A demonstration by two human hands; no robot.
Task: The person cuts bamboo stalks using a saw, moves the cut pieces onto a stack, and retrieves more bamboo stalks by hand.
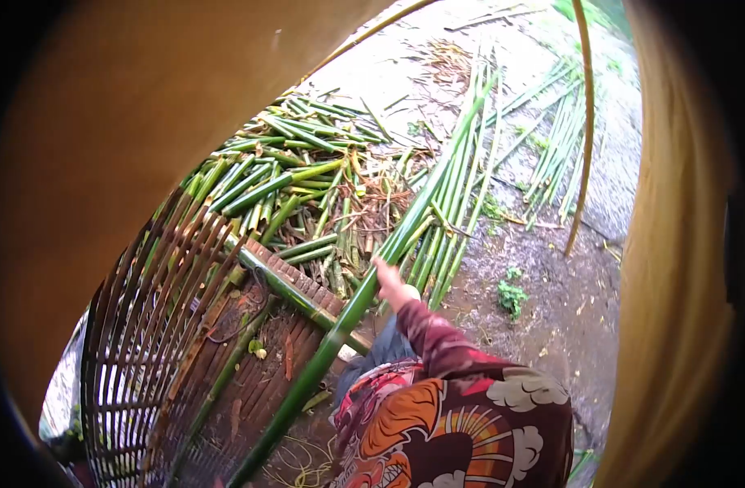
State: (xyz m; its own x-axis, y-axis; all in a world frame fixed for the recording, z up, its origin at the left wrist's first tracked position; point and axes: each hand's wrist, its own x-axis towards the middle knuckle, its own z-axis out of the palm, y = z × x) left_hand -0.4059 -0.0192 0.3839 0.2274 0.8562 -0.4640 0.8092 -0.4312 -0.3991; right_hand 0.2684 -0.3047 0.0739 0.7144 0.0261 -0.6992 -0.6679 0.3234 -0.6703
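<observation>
A long green bamboo pole runs slantwise from the bottom of the view toward the upper right. My right hand, at the end of a maroon patterned sleeve, is closed around this pole near its middle. Part of the fingers is hidden behind the pole and by the angle. Below the hand, the pole passes over a shorter, thicker green bamboo bar, which lies across it. My left hand does not show anywhere.
A large heap of cut bamboo pieces lies beyond the bar. Long thin bamboo poles stretch away on the right. An openwork bamboo slat frame stands at the left. Tan material borders the view. A small green plant grows from the ground.
</observation>
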